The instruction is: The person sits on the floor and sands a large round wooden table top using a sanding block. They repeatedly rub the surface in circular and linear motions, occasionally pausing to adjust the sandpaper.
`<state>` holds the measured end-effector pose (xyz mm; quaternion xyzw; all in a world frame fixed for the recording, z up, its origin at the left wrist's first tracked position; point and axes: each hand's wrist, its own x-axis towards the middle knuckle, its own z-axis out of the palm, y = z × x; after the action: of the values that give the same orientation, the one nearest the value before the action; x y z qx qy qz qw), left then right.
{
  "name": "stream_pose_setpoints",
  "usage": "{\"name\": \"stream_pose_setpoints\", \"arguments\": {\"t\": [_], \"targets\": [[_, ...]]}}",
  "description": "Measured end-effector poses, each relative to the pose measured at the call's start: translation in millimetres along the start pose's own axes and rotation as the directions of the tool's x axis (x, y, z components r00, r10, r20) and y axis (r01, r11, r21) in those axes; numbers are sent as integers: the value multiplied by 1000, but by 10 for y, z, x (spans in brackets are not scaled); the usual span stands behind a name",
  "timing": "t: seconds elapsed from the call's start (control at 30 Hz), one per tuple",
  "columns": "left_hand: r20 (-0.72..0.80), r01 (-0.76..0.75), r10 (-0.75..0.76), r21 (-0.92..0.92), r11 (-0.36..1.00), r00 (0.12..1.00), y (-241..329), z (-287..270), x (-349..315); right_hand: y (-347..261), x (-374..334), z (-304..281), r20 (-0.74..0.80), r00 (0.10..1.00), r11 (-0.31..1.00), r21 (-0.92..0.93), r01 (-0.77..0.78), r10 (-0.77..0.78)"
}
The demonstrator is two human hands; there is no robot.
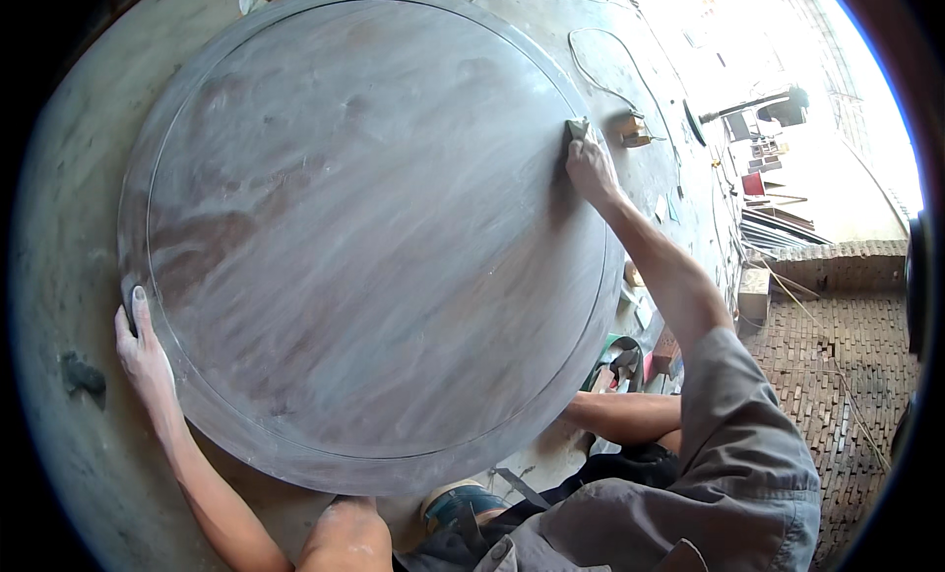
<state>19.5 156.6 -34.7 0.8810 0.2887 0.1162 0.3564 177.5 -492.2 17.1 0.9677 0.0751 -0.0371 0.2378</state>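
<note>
- The left hand [146, 350] grips the rim of a big round board [374, 247]; its thumb lies on the upper face, and the other fingers go around the outer edge.
- The right hand [594, 168] is closed on a small pad [577, 129], which it presses on the board, near the rim; what kind of pad, I cannot tell.
- The board is between the two hands, grey and dusty, with brownish patches and a thin line running around close to its edge.
- Just to the right of the right hand, a yellowish tool [635, 131] stands on the floor [551, 11].
- Well below the right hand, a green container [625, 360] is beside the person's leg.
- Near the left hand, on its outer side, lies a dark lump [82, 375].
</note>
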Motion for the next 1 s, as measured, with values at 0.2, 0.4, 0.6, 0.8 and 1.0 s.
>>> {"name": "stream_pose_setpoints", "arguments": {"t": [0.2,0.4,0.6,0.8,1.0], "targets": [[-5,-8,8,-1,1000,1000,-142,-252,93,-1279,-1027,-412,-339,913,851,387,355,-226],[-5,-84,85,91,992,996,-215,205,136,-241,-1122,395,10,999,996,82,-40,39],[-36,-136,143,146,980,989,-423,118,368,-1802,-2651,-922,-353,928,733,598,324,-122],[72,-66,56,150,987,996,-111,33,-432,-583,-3151,-1995,-254,937,276,943,186,240],[165,35,-72,216,976,984,-61,-549,-1347,1173,-3975,-2256,-391,443,494,858,-142,807]]}}
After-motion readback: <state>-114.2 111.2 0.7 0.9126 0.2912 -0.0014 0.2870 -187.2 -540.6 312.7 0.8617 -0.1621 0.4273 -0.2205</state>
